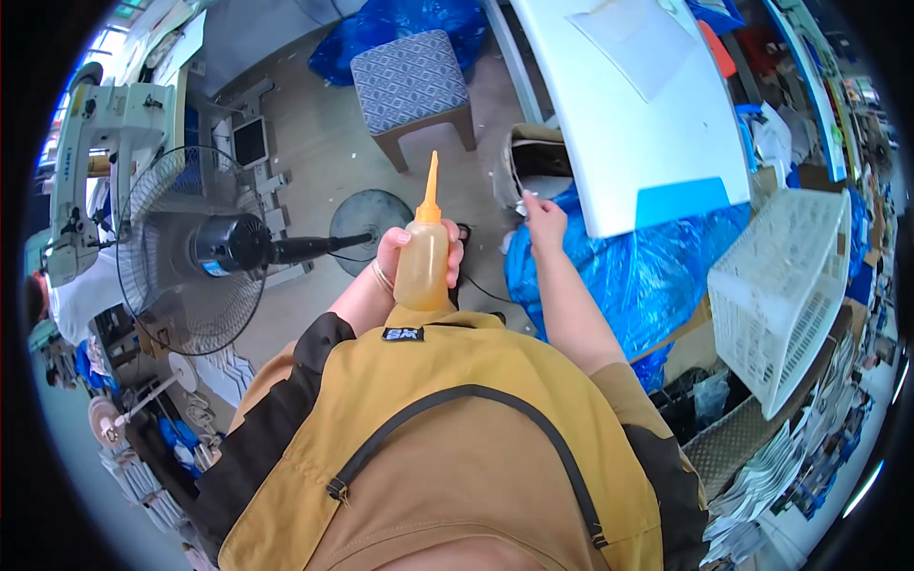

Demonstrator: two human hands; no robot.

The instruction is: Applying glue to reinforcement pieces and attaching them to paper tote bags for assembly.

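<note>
Left hand [391,253] grips translucent bottle [422,270], tapered orange nozzle [431,193]; right hand [546,226] curled, hold unclear

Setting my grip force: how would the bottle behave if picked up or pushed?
The bottle in the left hand looks like translucent plastic, so it may give when squeezed. Its tall nozzle suggests it could tip if pushed. The rounded body would probably roll on its side.
</note>
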